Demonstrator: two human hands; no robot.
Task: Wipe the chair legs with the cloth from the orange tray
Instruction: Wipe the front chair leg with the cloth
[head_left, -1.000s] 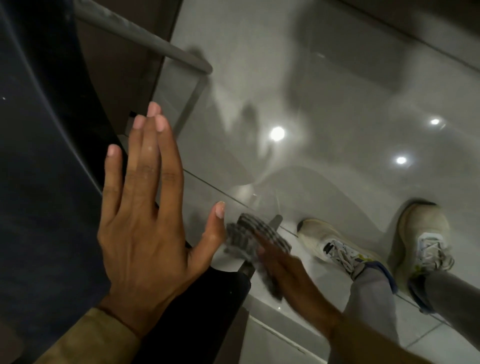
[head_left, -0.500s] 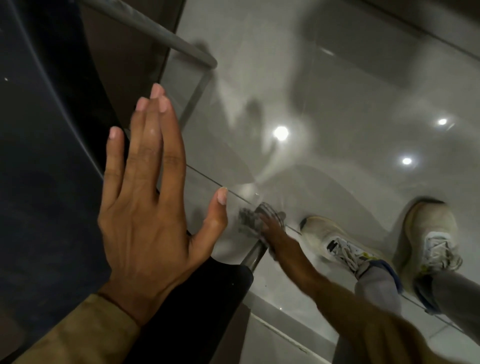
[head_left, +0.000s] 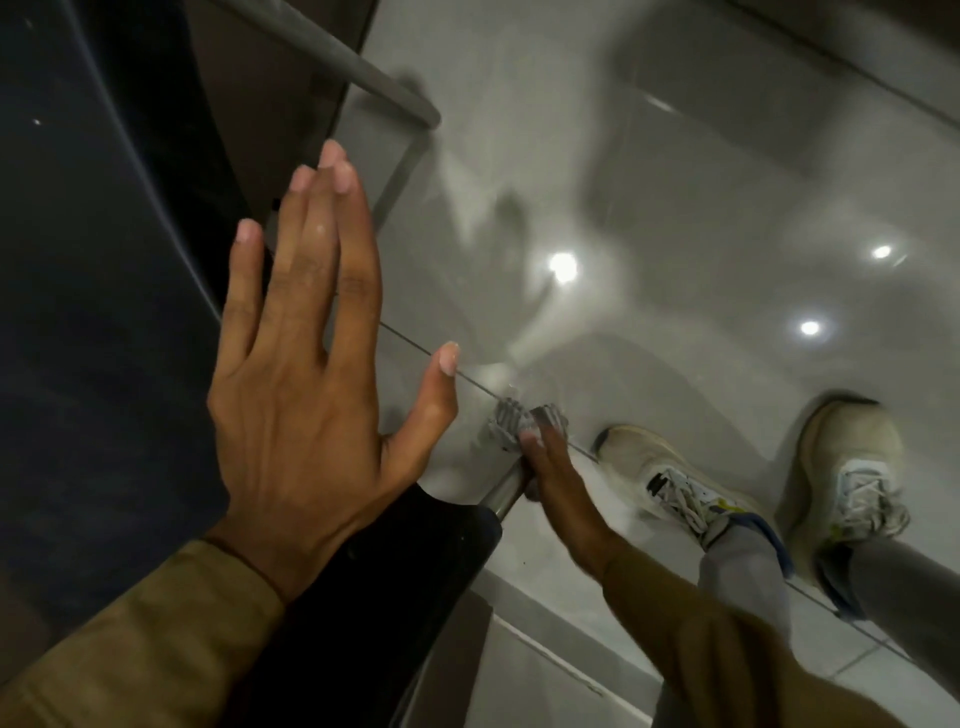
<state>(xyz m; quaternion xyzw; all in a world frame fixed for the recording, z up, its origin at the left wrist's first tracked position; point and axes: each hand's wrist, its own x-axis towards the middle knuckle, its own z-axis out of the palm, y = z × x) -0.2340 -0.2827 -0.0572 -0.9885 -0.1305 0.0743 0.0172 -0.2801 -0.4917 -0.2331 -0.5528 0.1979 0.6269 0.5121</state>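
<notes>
My left hand (head_left: 306, 374) lies flat, fingers spread, on the dark chair seat (head_left: 93, 312), holding nothing. Below the seat's front corner a shiny metal chair leg (head_left: 503, 493) slants down to the floor. My right hand (head_left: 550, 467) reaches down along that leg and grips a grey checked cloth (head_left: 511, 421) wrapped around the leg's lower end, near the floor. A second grey chair leg (head_left: 363, 73) runs across the top of the view. The orange tray is not in view.
The glossy grey tiled floor (head_left: 675, 208) reflects ceiling lights. My two feet in pale sneakers (head_left: 675, 483) stand on it just right of the wiped leg. A brown panel (head_left: 275, 78) sits behind the seat at the top.
My right hand has slid the cloth down the leg, from near the seat toward the floor. My left hand stays flat on the seat.
</notes>
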